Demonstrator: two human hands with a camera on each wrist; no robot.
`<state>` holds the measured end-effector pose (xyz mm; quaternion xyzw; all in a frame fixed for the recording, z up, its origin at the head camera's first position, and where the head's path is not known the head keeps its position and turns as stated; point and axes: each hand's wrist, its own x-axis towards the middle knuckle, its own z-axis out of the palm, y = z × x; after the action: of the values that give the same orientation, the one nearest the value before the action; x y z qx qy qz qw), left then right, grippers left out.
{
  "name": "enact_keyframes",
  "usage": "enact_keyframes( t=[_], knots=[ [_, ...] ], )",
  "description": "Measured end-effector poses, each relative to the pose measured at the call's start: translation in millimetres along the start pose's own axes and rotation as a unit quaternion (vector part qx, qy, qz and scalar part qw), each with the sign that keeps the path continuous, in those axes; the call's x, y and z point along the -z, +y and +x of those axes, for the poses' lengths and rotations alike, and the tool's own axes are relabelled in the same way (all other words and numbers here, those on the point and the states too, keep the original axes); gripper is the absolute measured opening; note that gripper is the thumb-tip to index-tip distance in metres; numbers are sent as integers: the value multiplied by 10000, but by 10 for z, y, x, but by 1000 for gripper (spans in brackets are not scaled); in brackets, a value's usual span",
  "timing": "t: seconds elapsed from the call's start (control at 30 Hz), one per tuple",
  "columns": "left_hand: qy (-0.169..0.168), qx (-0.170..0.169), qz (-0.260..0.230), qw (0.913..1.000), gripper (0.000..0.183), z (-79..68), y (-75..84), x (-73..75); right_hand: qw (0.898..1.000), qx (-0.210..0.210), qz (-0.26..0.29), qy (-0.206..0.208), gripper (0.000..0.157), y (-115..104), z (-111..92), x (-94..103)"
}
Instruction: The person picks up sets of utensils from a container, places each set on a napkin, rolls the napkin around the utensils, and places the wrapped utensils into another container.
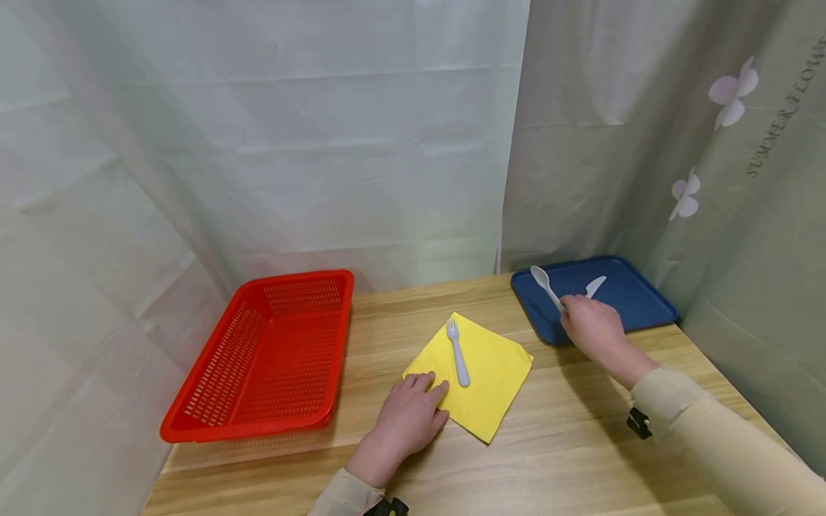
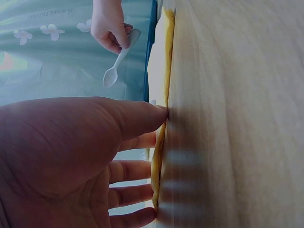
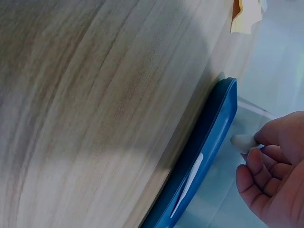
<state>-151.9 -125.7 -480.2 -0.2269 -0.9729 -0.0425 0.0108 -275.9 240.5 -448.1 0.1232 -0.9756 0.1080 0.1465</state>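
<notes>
White plastic spoon point(image 1: 541, 278) is at the far right, raised above a blue rectangular tray point(image 1: 635, 297), its handle pinched by the thumb and fingers of the right hand point(image 1: 596, 326). On the tray lies a white plastic knife point(image 1: 596, 286). Near the middle, the left hand point(image 1: 410, 413) rests loosely extended fingers on the left edge of a yellow square napkin point(image 1: 497, 373) bearing a pale grey plastic fork point(image 1: 459, 357). A red perforated plastic basket point(image 1: 290, 358) stands left.
</notes>
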Motion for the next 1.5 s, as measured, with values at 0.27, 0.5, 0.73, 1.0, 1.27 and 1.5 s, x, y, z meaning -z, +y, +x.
enact_keyframes(
  t=[0.27,0.5,0.73,1.0,1.27,1.5],
  knots=[
    [16,-8,9,10000,45,1,2,12,9999,84,36,95,19,-9,-9,-14],
    [-51,27,15,10000,46,6,1,5,9998,124,92,117,22,-59,-31,-6],
    [-61,36,1,10000,46,12,-3,-9,9998,132,102,59,25,-142,-48,-14],
    [-28,11,28,10000,46,12,-4,-8,9996,237,150,107,25,-189,-83,-28],
    [9,4,21,10000,46,2,4,2,9993,264,195,156,25,-251,-98,-39],
    [48,-20,20,10000,45,-6,2,9,9988,375,236,218,25,-288,-117,-42]
  ],
)
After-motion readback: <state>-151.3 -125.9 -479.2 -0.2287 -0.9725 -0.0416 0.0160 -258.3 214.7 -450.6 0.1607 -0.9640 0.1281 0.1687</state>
